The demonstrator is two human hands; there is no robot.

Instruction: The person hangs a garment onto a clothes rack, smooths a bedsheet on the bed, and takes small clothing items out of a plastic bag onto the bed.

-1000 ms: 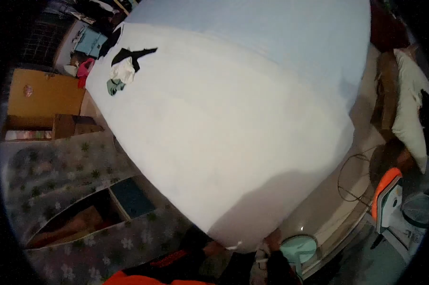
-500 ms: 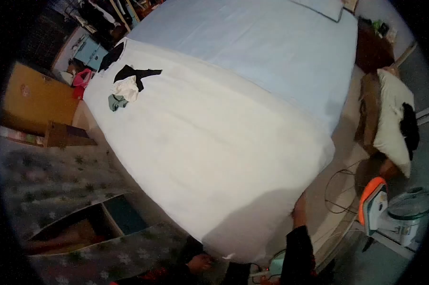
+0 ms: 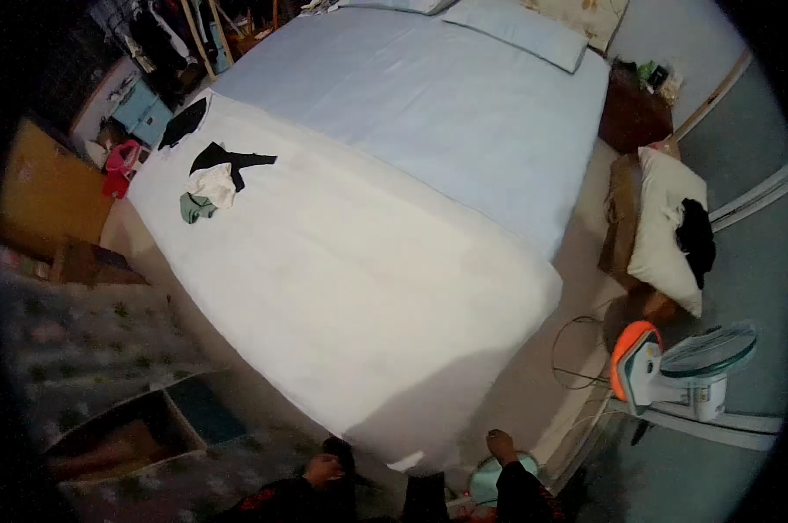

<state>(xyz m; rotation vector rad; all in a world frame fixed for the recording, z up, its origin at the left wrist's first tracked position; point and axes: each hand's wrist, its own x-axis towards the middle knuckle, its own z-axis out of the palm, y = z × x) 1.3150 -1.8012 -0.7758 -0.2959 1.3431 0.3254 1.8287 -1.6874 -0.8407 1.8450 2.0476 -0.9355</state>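
A white sheet covers the near part of the bed and hangs over its foot. My left hand is by the near left corner of the sheet, fingers curled in, with nothing visible in them. Off the sheet's right edge, above the floor, my right hand is loosely closed and seems to hold nothing. A small white flap sticks up at the sheet's near end, between my hands. On the left of the sheet lie a black garment, a white cloth and a green cloth.
Beyond the sheet is a light blue bed cover with a pillow. To the right stand a white cushion, an orange-rimmed appliance and a fan. An open box lies lower left; a pale green round object is below my right hand.
My right hand has come away from the sheet's right edge and moved down and left in view. My left hand has shifted slightly left. The view has tilted, showing more of the bed's head.
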